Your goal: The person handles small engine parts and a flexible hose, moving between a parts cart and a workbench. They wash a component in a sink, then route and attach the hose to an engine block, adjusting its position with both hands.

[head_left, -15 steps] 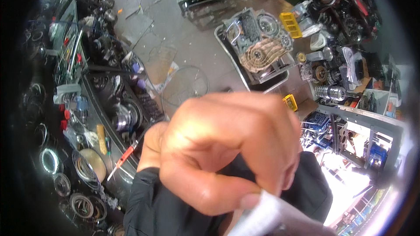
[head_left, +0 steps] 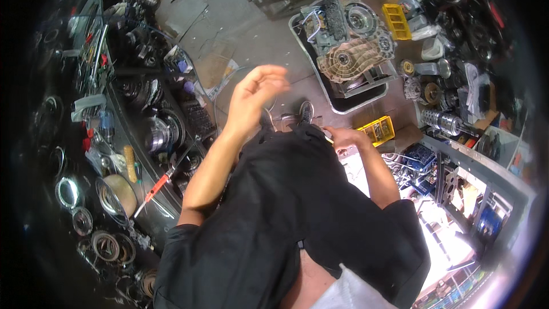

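My left hand [head_left: 256, 96] is raised in front of my body over the floor. It holds nothing, its fingers loosely bent and apart, with the tips slightly smeared. My right hand [head_left: 344, 139] is lower, at the right side of my dark clothing [head_left: 274, 189]. Its fingers are curled close to a small pale, thin thing [head_left: 328, 138]; what that is, I cannot make out. At the lower edge hangs a pale grey cloth-like piece [head_left: 353, 293], touched by neither hand.
A gearbox housing [head_left: 343, 57] rests on a framed cart [head_left: 366, 102] ahead. Yellow bins [head_left: 396, 22] and a yellow tray of small parts [head_left: 377, 130] are on the right. A bench [head_left: 150, 177] with tools and metal rings runs along the left. A metal-framed unit [head_left: 486, 163] stands at right.
A hand that was large and close to the view, pinching the pale cloth-like piece, has let go and moved away. Both hands are now lower and apart, and the view has shifted slightly.
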The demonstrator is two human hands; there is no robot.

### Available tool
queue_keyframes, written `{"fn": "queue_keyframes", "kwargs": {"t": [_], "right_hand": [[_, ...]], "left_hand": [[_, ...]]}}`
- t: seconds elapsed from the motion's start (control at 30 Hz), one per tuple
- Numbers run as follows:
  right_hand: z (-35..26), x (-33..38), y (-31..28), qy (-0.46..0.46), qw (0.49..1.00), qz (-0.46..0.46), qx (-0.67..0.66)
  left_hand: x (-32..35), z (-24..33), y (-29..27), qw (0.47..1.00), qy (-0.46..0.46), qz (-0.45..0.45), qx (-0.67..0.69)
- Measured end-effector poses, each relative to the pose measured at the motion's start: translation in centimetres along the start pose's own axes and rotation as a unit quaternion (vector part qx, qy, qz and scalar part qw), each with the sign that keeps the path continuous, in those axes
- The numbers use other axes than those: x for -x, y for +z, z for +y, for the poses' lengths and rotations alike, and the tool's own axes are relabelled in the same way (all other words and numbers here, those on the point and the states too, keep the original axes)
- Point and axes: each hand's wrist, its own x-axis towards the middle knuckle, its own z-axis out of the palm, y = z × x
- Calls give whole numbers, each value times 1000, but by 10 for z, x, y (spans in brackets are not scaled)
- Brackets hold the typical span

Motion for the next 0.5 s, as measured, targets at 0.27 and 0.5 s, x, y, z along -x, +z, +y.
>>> {"fn": "queue_keyframes", "kwargs": {"t": [0.27,0.5], "right_hand": [[22,-73,-20,165,961,-201,96],[15,-85,-36,110,969,-207,72]], "left_hand": [[214,-285,-247,789,-272,85,-544],[356,-336,-163,655,-458,191,-570]]}}
